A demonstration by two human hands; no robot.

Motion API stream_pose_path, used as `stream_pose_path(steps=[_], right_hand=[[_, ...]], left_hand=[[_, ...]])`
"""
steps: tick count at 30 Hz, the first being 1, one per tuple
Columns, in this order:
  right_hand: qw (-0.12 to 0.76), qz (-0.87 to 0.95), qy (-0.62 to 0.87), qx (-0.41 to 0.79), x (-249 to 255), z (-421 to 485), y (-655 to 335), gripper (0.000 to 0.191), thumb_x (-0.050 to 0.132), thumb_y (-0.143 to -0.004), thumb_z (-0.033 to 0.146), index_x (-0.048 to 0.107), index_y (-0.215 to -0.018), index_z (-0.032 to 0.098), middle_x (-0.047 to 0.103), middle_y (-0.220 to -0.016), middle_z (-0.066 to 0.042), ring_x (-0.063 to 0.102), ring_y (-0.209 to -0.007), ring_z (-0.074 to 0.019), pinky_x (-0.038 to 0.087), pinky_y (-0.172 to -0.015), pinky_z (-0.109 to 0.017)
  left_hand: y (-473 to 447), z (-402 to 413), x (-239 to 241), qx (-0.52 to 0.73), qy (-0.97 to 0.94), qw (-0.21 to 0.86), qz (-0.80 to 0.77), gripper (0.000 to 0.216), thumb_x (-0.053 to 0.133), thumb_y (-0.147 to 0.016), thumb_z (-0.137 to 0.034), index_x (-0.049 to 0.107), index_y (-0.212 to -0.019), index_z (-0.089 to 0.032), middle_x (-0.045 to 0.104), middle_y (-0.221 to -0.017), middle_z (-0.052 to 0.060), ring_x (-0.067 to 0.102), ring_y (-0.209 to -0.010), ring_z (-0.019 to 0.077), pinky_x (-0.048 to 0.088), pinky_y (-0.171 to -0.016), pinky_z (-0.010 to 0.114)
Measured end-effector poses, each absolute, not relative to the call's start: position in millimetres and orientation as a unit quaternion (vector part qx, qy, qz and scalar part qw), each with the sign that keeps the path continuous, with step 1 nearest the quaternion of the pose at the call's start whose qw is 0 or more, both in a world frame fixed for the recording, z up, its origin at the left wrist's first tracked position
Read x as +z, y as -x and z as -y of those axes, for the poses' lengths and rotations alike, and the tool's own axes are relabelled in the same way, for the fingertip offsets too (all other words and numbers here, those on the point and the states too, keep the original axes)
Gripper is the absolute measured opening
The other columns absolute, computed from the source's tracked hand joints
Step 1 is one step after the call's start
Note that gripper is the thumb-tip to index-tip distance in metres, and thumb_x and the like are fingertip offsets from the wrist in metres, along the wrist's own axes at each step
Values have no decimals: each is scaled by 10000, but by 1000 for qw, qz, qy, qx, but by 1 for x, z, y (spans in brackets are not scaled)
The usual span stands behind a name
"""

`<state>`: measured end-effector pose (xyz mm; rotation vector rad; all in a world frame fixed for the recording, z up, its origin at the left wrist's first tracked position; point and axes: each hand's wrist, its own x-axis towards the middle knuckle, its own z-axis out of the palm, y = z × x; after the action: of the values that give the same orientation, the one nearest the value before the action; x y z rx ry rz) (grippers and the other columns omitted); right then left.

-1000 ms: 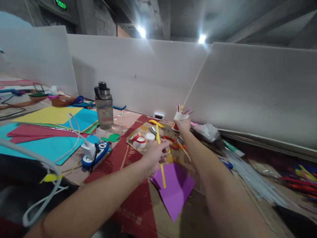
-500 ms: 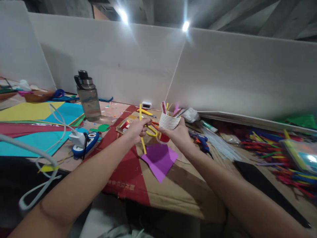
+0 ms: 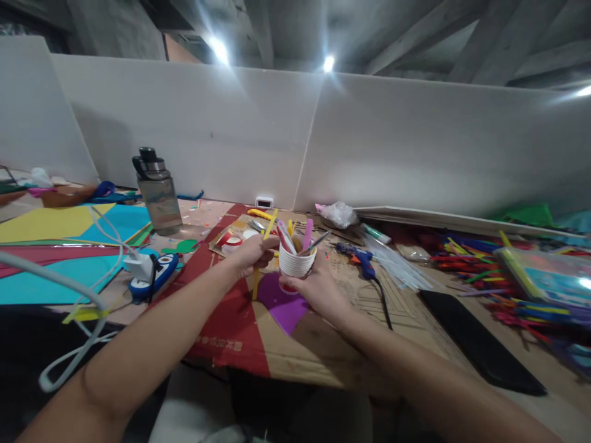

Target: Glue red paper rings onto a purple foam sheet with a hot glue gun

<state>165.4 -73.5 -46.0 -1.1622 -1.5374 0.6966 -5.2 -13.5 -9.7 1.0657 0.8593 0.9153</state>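
My right hand (image 3: 321, 284) is wrapped round a white ribbed paper cup (image 3: 295, 264) with red on its lower part. Several pens and strips stick up out of the cup, a pink strip (image 3: 308, 234) among them. Close to the cup's left side, my left hand (image 3: 253, 253) pinches a thin yellow strip (image 3: 270, 224), which runs up and down past the fingers. Beneath the cup, a purple sheet (image 3: 284, 311) lies on the cardboard (image 3: 318, 363). Whether the left fingers touch the cup I cannot tell.
A water bottle (image 3: 159, 200) stands at the back left, beyond a blue power strip (image 3: 154, 280). To the right lie a glue gun (image 3: 362, 261) with its cord, clear glue sticks (image 3: 401, 261), a black slab (image 3: 480, 341) and a heap of coloured strips (image 3: 462, 258).
The cup has moved left and down in my right hand, nearer my left hand. The yellow strip now leans to the right at its top. The whole view has shifted slightly.
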Motion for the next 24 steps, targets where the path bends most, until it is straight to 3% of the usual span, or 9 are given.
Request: stream_pose_path(steps=[6, 9, 11, 13, 17, 21, 24], right_hand=[[441, 672, 469, 367, -21, 84, -207, 700, 864, -620, 426, 597, -1251, 281, 676, -1282, -93, 673, -1123, -310, 559, -950, -523], [478, 661, 484, 316, 3, 81, -230, 577, 705, -786, 582, 617, -1291, 317, 637, -1364, -86, 612, -1243, -311, 518, -1012, -535], [507, 664, 480, 267, 24, 73, -240, 605, 670, -802, 631, 622, -1315, 313, 625, -1375, -92, 588, -1278, -316, 501, -1029, -536], [499, 701, 466, 209, 46, 57, -243, 614, 765, -726, 596, 680, -1257, 299, 655, -1332, -93, 599, -1250, -337, 481, -1040, -553], [337, 800, 452, 206, 81, 15, -231, 461, 863, -631, 440, 791, -1057, 282, 763, -1085, -65, 680, -1056, -345, 506, -957, -583], [235, 838, 451, 198, 92, -10, -206, 354, 882, -562, 234, 831, -910, 271, 738, -758, 6, 687, -754, -240, 546, -802, -435], [192, 845, 438, 241, 91, -13, -191, 240, 866, -560, 164, 830, -782, 246, 725, -678, 17, 648, -637, -191, 508, -682, -345]], left_hand=[[2, 17, -12, 394, -496, 669, -389, 408, 856, -642, -333, 472, -635, -197, 280, -467, -112, 184, -378, 20, 71, -410, 171], [1, 16, -11, 395, -497, 662, -398, 431, 847, -669, -356, 445, -622, -204, 279, -462, -107, 185, -374, 24, 65, -410, 175], [0, 16, -10, 395, -500, 658, -401, 444, 837, -682, -366, 429, -612, -206, 281, -463, -103, 184, -376, 25, 62, -412, 176], [-1, 16, -10, 395, -503, 655, -403, 457, 835, -681, -377, 416, -611, -207, 278, -464, -104, 180, -377, 23, 62, -415, 179], [-3, 17, -10, 391, -509, 647, -411, 489, 862, -646, -397, 409, -624, -212, 292, -460, -107, 184, -373, 20, 69, -415, 186], [-4, 18, -10, 389, -516, 641, -413, 516, 883, -620, -444, 424, -642, -209, 312, -462, -106, 193, -374, 17, 73, -417, 185], [-4, 19, -9, 387, -524, 640, -408, 561, 890, -592, -505, 414, -664, -217, 295, -455, -117, 181, -376, 18, 75, -414, 184]])
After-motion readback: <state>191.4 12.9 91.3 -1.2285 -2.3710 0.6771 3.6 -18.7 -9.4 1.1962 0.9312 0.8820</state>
